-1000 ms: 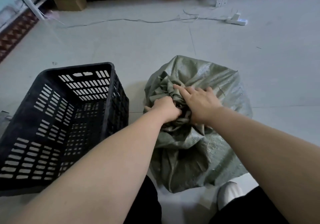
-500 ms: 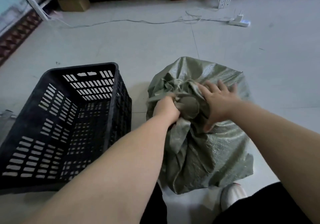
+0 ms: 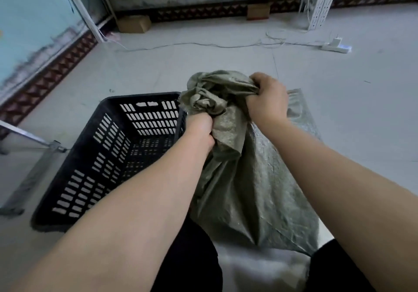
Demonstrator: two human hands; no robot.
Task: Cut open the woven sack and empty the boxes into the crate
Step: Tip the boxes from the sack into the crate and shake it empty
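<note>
A grey-green woven sack [image 3: 255, 192] stands on the floor in front of me, its bunched top pulled up high. My left hand [image 3: 200, 131] is shut on the gathered neck from the near-left side. My right hand [image 3: 268, 98] is shut on the bunched top from the right. A black slotted plastic crate [image 3: 95, 167] sits on the floor just left of the sack, open side up, with nothing visible inside. The sack's top overlaps the crate's far right corner. No boxes show; whatever the sack holds is hidden.
A grey metal frame leg [image 3: 34, 149] lies left of the crate. Far off, a white power strip [image 3: 336, 47] and its cable [image 3: 192, 45] cross the floor. Two cardboard boxes [image 3: 133, 23] sit by the back wall, beside a white perforated upright [image 3: 321, 4].
Both hands have gripped the sack's bunched top and lifted it up and towards the crate. The right hand went from flat on the sack to a closed fist. The view has tilted up.
</note>
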